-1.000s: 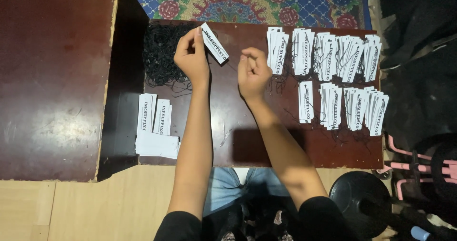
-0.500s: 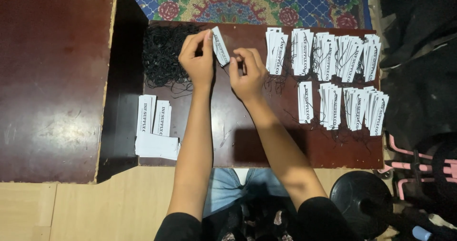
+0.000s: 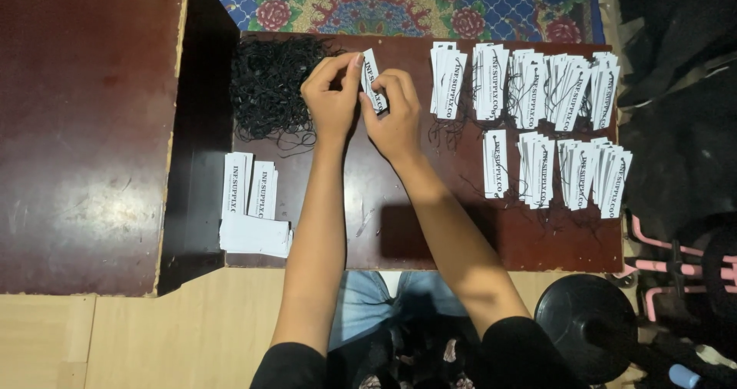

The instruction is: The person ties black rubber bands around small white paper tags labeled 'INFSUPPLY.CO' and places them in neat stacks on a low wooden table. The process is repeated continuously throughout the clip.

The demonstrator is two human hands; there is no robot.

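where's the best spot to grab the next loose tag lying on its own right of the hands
Judging by its pose, pinch the single tag by its near short end, coming from the table's near edge. It lies flat and lengthwise toward the person, with bare wood on its left; fanned stacks crowd its right long edge.

Both hands hold one small white paper tag [image 3: 371, 78] above the dark brown wooden desk [image 3: 430, 235], near its far edge: the left hand [image 3: 332, 97] pinches its side, the right hand [image 3: 395, 116] its lower end. A pile of thin black strings [image 3: 269, 89] lies at the far left corner.
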